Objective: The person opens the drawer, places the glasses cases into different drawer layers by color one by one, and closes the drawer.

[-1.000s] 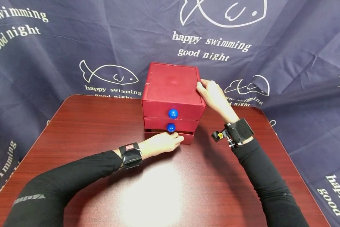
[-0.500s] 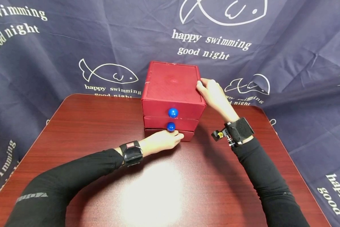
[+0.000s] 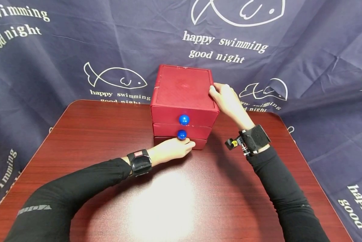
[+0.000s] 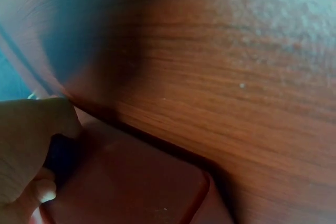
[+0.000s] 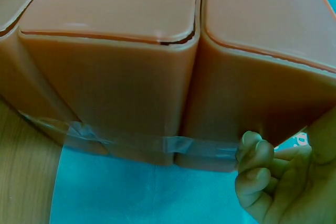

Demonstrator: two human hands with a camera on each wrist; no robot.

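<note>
A red three-drawer cabinet (image 3: 184,87) stands at the back of the table. In the head view, blue round knobs show on its top drawer (image 3: 168,116) and middle drawer (image 3: 165,130). My left hand (image 3: 172,149) is at the bottom drawer (image 3: 200,144), whose front sits about level with the others. The left wrist view has a dark blue knob (image 4: 63,158) pinched between thumb and fingers. My right hand (image 3: 227,100) grips the cabinet's right top edge, thumb on top. Its fingers curl against the side panel in the right wrist view.
Clear tape (image 5: 178,144) runs across the cabinet's side near the back. The reddish wooden table (image 3: 108,131) ends close behind the cabinet, where a dark blue printed curtain (image 3: 156,40) hangs. A small camera device (image 3: 231,144) juts from my right wrist.
The bottom drawer has slid in under my left hand, and the dark gap above its front has narrowed away. My right hand stays on the cabinet's edge.
</note>
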